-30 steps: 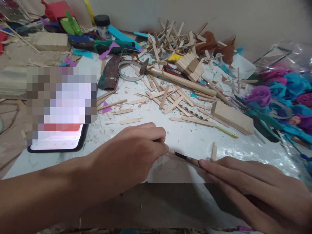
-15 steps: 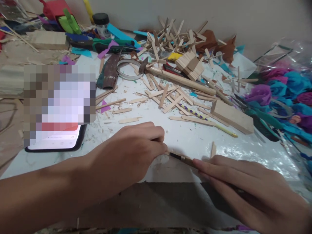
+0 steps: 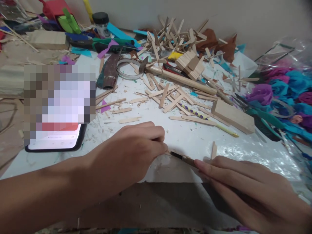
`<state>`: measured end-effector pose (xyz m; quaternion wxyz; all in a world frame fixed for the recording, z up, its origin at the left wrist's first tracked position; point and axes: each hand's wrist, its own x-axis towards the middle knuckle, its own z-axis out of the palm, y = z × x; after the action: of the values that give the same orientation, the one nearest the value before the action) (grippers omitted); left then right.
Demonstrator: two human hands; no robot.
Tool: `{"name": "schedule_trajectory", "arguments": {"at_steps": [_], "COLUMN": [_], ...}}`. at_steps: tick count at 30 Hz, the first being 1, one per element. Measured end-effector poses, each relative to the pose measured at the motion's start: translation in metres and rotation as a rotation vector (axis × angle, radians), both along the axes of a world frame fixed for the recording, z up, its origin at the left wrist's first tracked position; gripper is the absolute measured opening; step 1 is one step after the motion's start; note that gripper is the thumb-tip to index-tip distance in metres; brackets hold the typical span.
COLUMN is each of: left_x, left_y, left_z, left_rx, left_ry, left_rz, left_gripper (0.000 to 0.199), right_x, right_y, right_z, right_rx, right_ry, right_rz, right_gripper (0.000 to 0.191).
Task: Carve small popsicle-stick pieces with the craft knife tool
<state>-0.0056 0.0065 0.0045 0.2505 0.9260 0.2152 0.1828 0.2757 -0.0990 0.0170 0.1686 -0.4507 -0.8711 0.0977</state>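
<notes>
The tool [image 3: 177, 155] is being gripped by the right hand [image 3: 251, 185]; at its tip, a stick [image 3: 168, 151] is being pinched by the left hand [image 3: 138, 152] — the fingertips [image 3: 163, 148] are best being kept clear.

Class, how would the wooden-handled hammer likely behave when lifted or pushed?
The hammer would likely feel head-heavy, since its dark head looks metal. Its straight wooden handle should stay stiff. Pushed, it may resist rolling, because the head juts beyond the rounded handle.
</notes>
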Motion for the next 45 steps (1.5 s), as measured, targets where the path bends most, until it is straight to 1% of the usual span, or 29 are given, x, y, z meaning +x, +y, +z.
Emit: {"name": "schedule_trajectory", "arguments": {"at_steps": [4, 7, 9, 15, 20, 25, 28, 33, 36, 41, 45], "left_x": [0.0, 0.0, 0.0, 0.001, 0.0, 0.0, 0.0, 0.0, 0.0, -0.001, 0.0], "left_y": [0.001, 0.001, 0.001, 0.002, 0.0, 0.001, 0.001, 0.001, 0.0, 0.0, -0.002], "left_z": [-0.002, -0.003, -0.004, -0.005, -0.005, -0.006, -0.007, -0.006, -0.005, -0.005, -0.005], "left_rx": [-0.008, 0.002, 0.007, 0.008, 0.002, -0.045, -0.054, -0.06, -0.062, -0.07, -0.066], "left_ry": [-0.015, -0.025, -0.028, -0.012, 0.003, 0.024, 0.016, 0.017, 0.026, 0.015, 0.022], "left_rz": [-0.004, 0.0, -0.004, -0.005, -0.018, 0.0, -0.004, -0.002, -0.002, 0.008, 0.012], "left_gripper": [0.033, 0.03, 0.031, 0.033, 0.032, 0.034, 0.035, 0.035, 0.035, 0.035, 0.033], "right_x": [0.0, -0.001, -0.002, -0.003, -0.002, -0.004, -0.005, -0.003, -0.003, -0.002, -0.003], "right_y": [0.001, 0.003, 0.004, 0.006, 0.005, 0.005, 0.004, 0.0, 0.0, 0.002, 0.002], "right_z": [-0.001, -0.001, -0.001, 0.003, 0.0, -0.005, -0.008, -0.007, -0.004, -0.003, -0.004], "right_rx": [0.01, 0.045, 0.056, 0.055, 0.048, 0.045, 0.026, 0.03, 0.013, 0.018, -0.002], "right_ry": [-0.012, -0.017, -0.011, -0.027, -0.033, 0.043, 0.071, 0.124, 0.124, 0.071, 0.095], "right_rz": [0.026, 0.027, 0.024, 0.074, 0.101, 0.036, 0.025, -0.029, -0.03, 0.025, 0.02], "right_gripper": [0.047, 0.038, 0.036, 0.03, 0.033, 0.034, 0.037, 0.04, 0.04, 0.039, 0.039]}}
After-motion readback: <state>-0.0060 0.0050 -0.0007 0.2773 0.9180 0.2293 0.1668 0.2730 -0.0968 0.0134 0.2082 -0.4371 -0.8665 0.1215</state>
